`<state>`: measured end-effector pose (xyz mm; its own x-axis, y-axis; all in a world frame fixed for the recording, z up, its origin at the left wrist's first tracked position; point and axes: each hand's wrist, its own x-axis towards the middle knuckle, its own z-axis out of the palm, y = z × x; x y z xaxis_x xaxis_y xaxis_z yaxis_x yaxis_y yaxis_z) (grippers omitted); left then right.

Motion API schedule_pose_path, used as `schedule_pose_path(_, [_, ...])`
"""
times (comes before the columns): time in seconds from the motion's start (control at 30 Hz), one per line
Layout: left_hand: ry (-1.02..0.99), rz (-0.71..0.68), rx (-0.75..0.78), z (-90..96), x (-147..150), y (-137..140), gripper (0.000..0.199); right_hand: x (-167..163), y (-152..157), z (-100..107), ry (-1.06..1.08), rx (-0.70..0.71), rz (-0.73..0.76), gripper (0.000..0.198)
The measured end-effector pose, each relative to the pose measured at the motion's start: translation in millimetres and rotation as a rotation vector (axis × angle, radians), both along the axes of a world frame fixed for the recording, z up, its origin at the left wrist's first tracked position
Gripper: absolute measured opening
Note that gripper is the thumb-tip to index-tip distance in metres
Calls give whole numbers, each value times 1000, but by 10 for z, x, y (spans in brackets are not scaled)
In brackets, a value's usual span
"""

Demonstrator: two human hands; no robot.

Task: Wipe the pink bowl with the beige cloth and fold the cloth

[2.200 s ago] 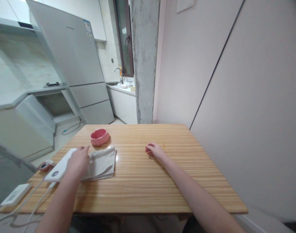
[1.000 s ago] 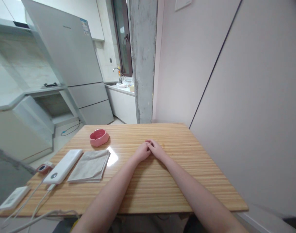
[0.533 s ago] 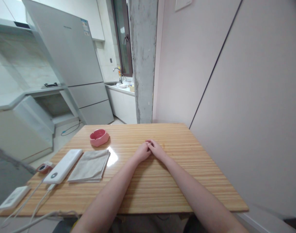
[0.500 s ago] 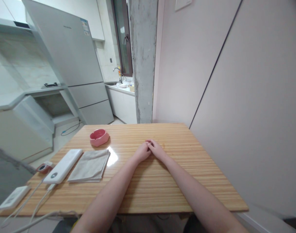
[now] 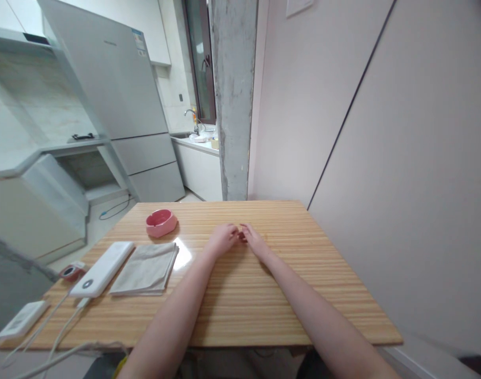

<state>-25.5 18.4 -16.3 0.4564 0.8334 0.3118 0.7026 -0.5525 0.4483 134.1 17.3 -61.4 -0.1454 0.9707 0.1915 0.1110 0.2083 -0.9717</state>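
My left hand hovers low over the middle of the wooden table, its loosely bent fingers pointing at the other hand. Facing it is my right hand, with its upper finger stretched out and the lower ones apart from it. A narrow, shadowed gap lies between the fingertips. Reddish, dark shapes there look like fingers, but whether anything small is among them I cannot make out. Left of the hands are a pink ashtray and a folded grey cloth, neither touched.
A white power bank with cables lies left of the cloth. Beyond it are a small reddish-brown device and a white box-shaped item at the table's left edge. A pale wall rises along the right side.
My hands were together, fingers overlapping. They have drawn apart, the left hand shifting left and slightly up while the right stays nearly in place.
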Motion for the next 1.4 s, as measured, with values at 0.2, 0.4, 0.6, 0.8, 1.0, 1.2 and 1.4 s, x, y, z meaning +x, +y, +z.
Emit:
schedule_pose_path(0.2, [-97,1132,339,279,-1046,28,49,-16,5,-11,138,-119,-37,53])
schedule_pose_path(0.4, [-48,1225,52,47,-1434,68,40,-41,13,-23,157,-127,-44,51])
schedule_pose_path(0.6, [-69,772,207,99,-1050,190,23,0,24,-12,106,-54,-186,49])
schedule_pose_path(0.8, [-207,151,130,-32,-214,108,16,128,52,41,29,131,-342,46])
schedule_pose_path(1.0, [-224,-102,72,-160,80,-73,24,91,101,-21,22,92,-305,50])
schedule_pose_path(1.2, [-179,-111,27,-54,102,-123,25,76,104,-44,-38,144,-277,42])
schedule_pose_path(1.4, [-118,362,86,366,-441,-317,52,84,98,-40,-39,138,-269,43])
